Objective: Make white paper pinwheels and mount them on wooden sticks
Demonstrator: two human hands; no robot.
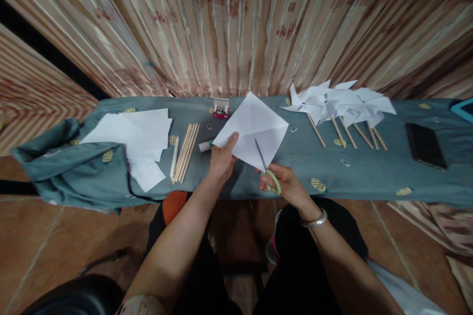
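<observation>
A white square of paper with crease lines is held up over the cloth, one corner pointing away from me. My left hand pinches its left side, thumb on top. In my right hand is a pair of scissors with pale green handles; a blade lies over the paper near its closest corner. How far any cut runs, I cannot make out. Just left of the paper lies a glue stick, partly hidden. Behind it stands a small red box of metal pins.
Several paper pinwheels on wooden sticks lie to the right, with a dark phone beyond them. White paper sheets, a bundle of wooden sticks and a white rod are at left on the grey-green cloth. A curtain hangs behind.
</observation>
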